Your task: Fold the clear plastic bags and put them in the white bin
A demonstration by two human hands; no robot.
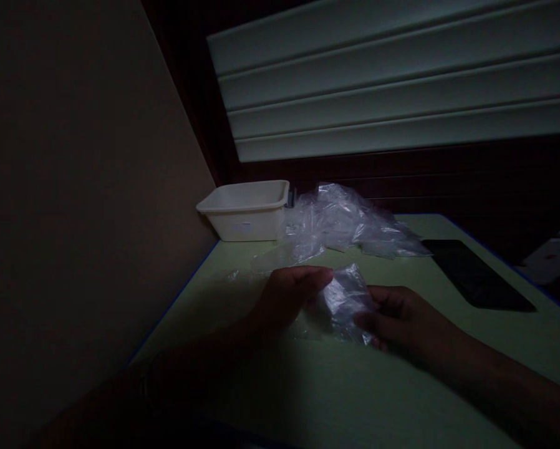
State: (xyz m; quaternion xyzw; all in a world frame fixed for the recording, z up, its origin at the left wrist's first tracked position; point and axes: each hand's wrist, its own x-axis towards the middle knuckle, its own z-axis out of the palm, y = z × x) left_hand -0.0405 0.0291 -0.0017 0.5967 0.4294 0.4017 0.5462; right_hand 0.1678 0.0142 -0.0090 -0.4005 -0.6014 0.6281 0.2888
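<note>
A small clear plastic bag (348,299), crinkled and shiny, is held above the table between my two hands. My left hand (292,290) pinches its upper left edge with thumb and fingers. On the other side, my right hand (399,318) grips the bag's right edge, thumb in front. Whether anything lies inside the bag cannot be made out in the dim light. Just beyond my hands spreads a heap of clear plastic bags (340,218), some trailing toward my left hand.
A cream plastic basin (249,224) stands at the back left of the pale green table (355,399), near the wall. To the right lies a dark flat tablet-like slab (479,274). Behind the table is a slatted panel (378,81). A pale object (551,259) sits beyond the right edge.
</note>
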